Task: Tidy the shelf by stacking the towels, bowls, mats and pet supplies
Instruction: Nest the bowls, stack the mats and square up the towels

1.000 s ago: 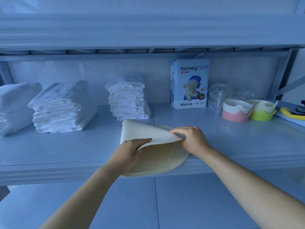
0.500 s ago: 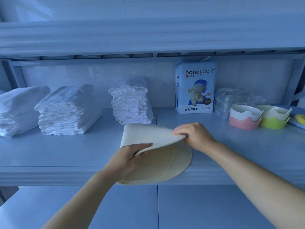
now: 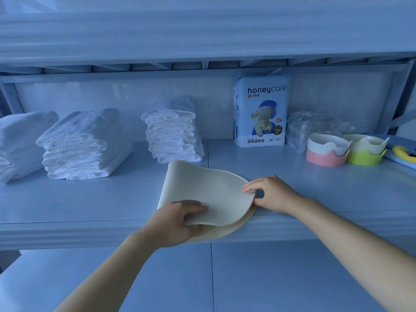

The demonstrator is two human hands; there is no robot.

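A cream round mat (image 3: 209,190) lies bent over another cream mat (image 3: 227,231) at the shelf's front edge. My left hand (image 3: 177,221) grips the top mat's near edge, thumb on top. At the mat's right edge my right hand (image 3: 272,194) pinches it. Its far left part curls upward. Three stacks of folded white towels (image 3: 76,149) (image 3: 173,136) (image 3: 20,140) stand on the left. A pink-and-white bowl stack (image 3: 326,152) and a green-and-cream bowl stack (image 3: 364,152) sit on the right. A honeycare pet pad pack (image 3: 261,109) stands at the back.
The pale blue shelf board (image 3: 90,203) has an upper shelf (image 3: 202,34) close overhead. Crumpled clear plastic (image 3: 306,124) lies behind the bowls. A yellow and blue item (image 3: 403,152) sits at the far right edge. A lower shelf surface (image 3: 202,278) lies beneath my arms.
The top mat has come down flatter onto the lower mat and shifted toward the right. Both hands keep their hold. The camera has tilted slightly, so the shelf appears lower.
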